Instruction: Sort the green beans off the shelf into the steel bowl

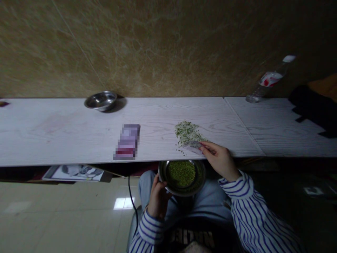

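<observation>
My left hand (pixel 159 196) grips the rim of a metal bowl (pixel 200 184) held above my lap, just below the table's front edge. Green mung beans (pixel 183 174) fill the middle of this bowl. Pinched in my right hand (pixel 221 158) is a small, pale piece, thin and partly see-through like plastic or paper (pixel 193 147); I cannot make out its exact kind. It touches the table at the near side of a loose patch of green beans (pixel 186 131), some of them scattered singly toward the edge.
The long white wood-grain table (pixel 155 119) runs along a wall. On it stand a second metal bowl (pixel 101 102), a blurred-out flat phone-like object (pixel 127 142), a plastic bottle (pixel 268 80) and dark cloth (pixel 316 109). Below, an open drawer (pixel 76 173) juts out; a black cable (pixel 129 193) hangs.
</observation>
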`<state>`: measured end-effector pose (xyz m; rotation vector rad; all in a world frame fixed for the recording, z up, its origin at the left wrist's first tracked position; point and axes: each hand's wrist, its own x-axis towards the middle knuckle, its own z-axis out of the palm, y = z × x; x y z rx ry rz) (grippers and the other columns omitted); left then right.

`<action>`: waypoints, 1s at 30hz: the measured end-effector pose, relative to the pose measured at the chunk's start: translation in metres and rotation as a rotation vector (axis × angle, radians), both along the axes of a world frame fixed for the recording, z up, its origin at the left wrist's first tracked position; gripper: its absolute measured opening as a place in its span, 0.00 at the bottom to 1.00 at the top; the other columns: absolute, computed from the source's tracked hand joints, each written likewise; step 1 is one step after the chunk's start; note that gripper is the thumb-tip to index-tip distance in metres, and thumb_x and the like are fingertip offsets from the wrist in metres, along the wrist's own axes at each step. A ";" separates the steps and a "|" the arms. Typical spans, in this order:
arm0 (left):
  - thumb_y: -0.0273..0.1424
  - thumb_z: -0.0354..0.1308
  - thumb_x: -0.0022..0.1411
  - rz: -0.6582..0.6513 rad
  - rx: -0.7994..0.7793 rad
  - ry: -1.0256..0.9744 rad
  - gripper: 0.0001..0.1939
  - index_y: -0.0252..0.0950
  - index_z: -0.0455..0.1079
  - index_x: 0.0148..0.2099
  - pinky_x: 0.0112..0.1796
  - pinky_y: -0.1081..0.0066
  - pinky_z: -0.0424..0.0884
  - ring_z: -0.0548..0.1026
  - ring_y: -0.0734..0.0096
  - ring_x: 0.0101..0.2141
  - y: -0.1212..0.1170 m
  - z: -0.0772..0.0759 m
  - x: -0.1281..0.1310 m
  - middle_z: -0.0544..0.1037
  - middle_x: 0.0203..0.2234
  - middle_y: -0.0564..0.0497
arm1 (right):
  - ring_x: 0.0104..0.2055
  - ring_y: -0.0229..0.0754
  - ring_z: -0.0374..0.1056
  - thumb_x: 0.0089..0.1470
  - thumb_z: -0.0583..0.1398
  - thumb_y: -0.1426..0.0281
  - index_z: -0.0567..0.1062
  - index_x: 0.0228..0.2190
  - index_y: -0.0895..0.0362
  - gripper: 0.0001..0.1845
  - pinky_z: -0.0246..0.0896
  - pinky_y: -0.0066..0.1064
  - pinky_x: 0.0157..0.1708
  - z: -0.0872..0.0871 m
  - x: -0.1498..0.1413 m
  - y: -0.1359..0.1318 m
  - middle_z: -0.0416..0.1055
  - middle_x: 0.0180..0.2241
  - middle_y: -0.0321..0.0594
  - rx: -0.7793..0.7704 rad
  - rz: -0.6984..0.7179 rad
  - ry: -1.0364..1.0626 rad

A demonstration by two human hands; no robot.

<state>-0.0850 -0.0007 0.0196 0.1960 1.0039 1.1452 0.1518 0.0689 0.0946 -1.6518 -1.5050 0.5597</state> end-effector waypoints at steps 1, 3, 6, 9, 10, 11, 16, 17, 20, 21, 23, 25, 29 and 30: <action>0.31 0.67 0.49 0.000 0.000 0.002 0.27 0.43 0.75 0.54 0.36 0.63 0.74 0.76 0.50 0.46 0.000 0.000 0.000 0.79 0.48 0.44 | 0.41 0.51 0.80 0.57 0.60 0.62 0.83 0.44 0.56 0.18 0.76 0.43 0.46 -0.001 0.000 0.000 0.83 0.42 0.47 0.000 -0.002 0.002; 0.31 0.67 0.48 0.002 -0.001 0.006 0.27 0.44 0.76 0.53 0.35 0.63 0.74 0.76 0.50 0.46 0.000 0.001 0.001 0.79 0.48 0.44 | 0.41 0.51 0.80 0.57 0.60 0.62 0.83 0.44 0.56 0.18 0.76 0.43 0.46 -0.001 0.000 0.001 0.83 0.42 0.47 -0.002 -0.005 0.004; 0.31 0.66 0.48 0.013 -0.002 0.006 0.27 0.43 0.75 0.53 0.35 0.64 0.74 0.76 0.52 0.45 0.000 0.002 0.002 0.79 0.48 0.45 | 0.41 0.50 0.80 0.56 0.60 0.62 0.83 0.44 0.56 0.18 0.76 0.42 0.45 0.001 -0.003 0.003 0.84 0.40 0.47 -0.008 -0.001 -0.003; 0.31 0.66 0.48 0.030 -0.002 0.005 0.27 0.42 0.75 0.54 0.34 0.65 0.73 0.75 0.55 0.44 0.000 0.003 0.002 0.79 0.47 0.46 | 0.41 0.50 0.80 0.56 0.60 0.63 0.83 0.43 0.56 0.18 0.76 0.41 0.44 0.003 -0.005 0.004 0.84 0.40 0.47 0.003 -0.004 -0.026; 0.31 0.66 0.48 0.035 0.000 0.005 0.27 0.42 0.74 0.54 0.34 0.65 0.73 0.75 0.55 0.44 0.000 0.004 0.001 0.79 0.46 0.46 | 0.41 0.50 0.80 0.56 0.60 0.63 0.83 0.43 0.57 0.18 0.76 0.41 0.44 0.004 -0.006 0.004 0.84 0.40 0.47 0.007 -0.010 -0.032; 0.31 0.66 0.48 0.036 0.001 0.003 0.27 0.42 0.75 0.53 0.34 0.65 0.73 0.75 0.55 0.44 0.000 0.004 0.001 0.79 0.46 0.45 | 0.40 0.50 0.80 0.56 0.60 0.63 0.84 0.43 0.57 0.18 0.76 0.40 0.44 0.004 -0.006 0.004 0.84 0.40 0.47 0.010 -0.017 -0.037; 0.30 0.65 0.49 0.013 0.001 0.005 0.23 0.44 0.76 0.51 0.36 0.64 0.74 0.75 0.52 0.46 0.001 0.004 0.000 0.79 0.47 0.45 | 0.39 0.49 0.81 0.56 0.60 0.63 0.83 0.43 0.56 0.17 0.77 0.39 0.43 0.005 -0.006 0.004 0.84 0.40 0.46 0.021 -0.023 -0.033; 0.30 0.65 0.50 0.014 -0.001 0.008 0.23 0.44 0.76 0.51 0.36 0.63 0.74 0.75 0.52 0.46 0.001 0.004 0.000 0.79 0.47 0.45 | 0.40 0.49 0.81 0.56 0.60 0.63 0.83 0.43 0.55 0.17 0.77 0.39 0.43 0.005 -0.006 0.004 0.84 0.41 0.46 0.027 -0.019 -0.034; 0.30 0.65 0.49 0.025 -0.005 0.011 0.24 0.44 0.76 0.51 0.36 0.63 0.75 0.75 0.51 0.46 0.001 0.004 0.001 0.79 0.46 0.45 | 0.41 0.49 0.81 0.57 0.60 0.64 0.83 0.43 0.55 0.16 0.77 0.38 0.44 0.004 -0.008 0.004 0.84 0.41 0.46 0.043 -0.008 -0.039; 0.30 0.65 0.48 0.027 -0.007 0.012 0.25 0.44 0.76 0.52 0.36 0.63 0.74 0.75 0.51 0.46 0.001 0.004 0.002 0.79 0.46 0.45 | 0.41 0.48 0.81 0.57 0.60 0.65 0.83 0.43 0.55 0.16 0.77 0.38 0.43 0.004 -0.009 0.004 0.84 0.41 0.45 0.044 -0.007 -0.042; 0.30 0.65 0.48 0.029 -0.010 0.016 0.27 0.43 0.75 0.53 0.34 0.64 0.74 0.75 0.52 0.46 0.001 0.003 0.002 0.79 0.46 0.45 | 0.40 0.48 0.81 0.56 0.60 0.66 0.84 0.42 0.55 0.15 0.77 0.38 0.42 0.004 -0.011 0.004 0.84 0.40 0.45 0.037 -0.003 -0.052; 0.31 0.65 0.48 0.032 -0.014 0.019 0.28 0.42 0.74 0.54 0.34 0.64 0.74 0.75 0.52 0.46 0.001 0.003 0.001 0.79 0.47 0.45 | 0.39 0.48 0.81 0.57 0.60 0.66 0.84 0.42 0.55 0.15 0.77 0.38 0.41 0.005 -0.012 0.003 0.84 0.39 0.45 0.029 0.008 -0.059; 0.31 0.65 0.47 0.035 -0.024 0.018 0.29 0.42 0.73 0.55 0.37 0.62 0.74 0.76 0.54 0.44 0.001 0.002 0.000 0.79 0.47 0.45 | 0.40 0.48 0.81 0.57 0.60 0.65 0.84 0.42 0.55 0.15 0.77 0.38 0.43 0.007 -0.013 0.003 0.84 0.40 0.46 0.040 0.018 -0.060; 0.31 0.66 0.47 0.034 -0.025 0.019 0.29 0.42 0.73 0.54 0.37 0.61 0.74 0.76 0.54 0.44 0.001 0.002 0.000 0.79 0.47 0.45 | 0.41 0.49 0.81 0.57 0.60 0.65 0.84 0.42 0.55 0.16 0.77 0.38 0.43 0.006 -0.013 0.003 0.84 0.41 0.46 0.040 0.015 -0.064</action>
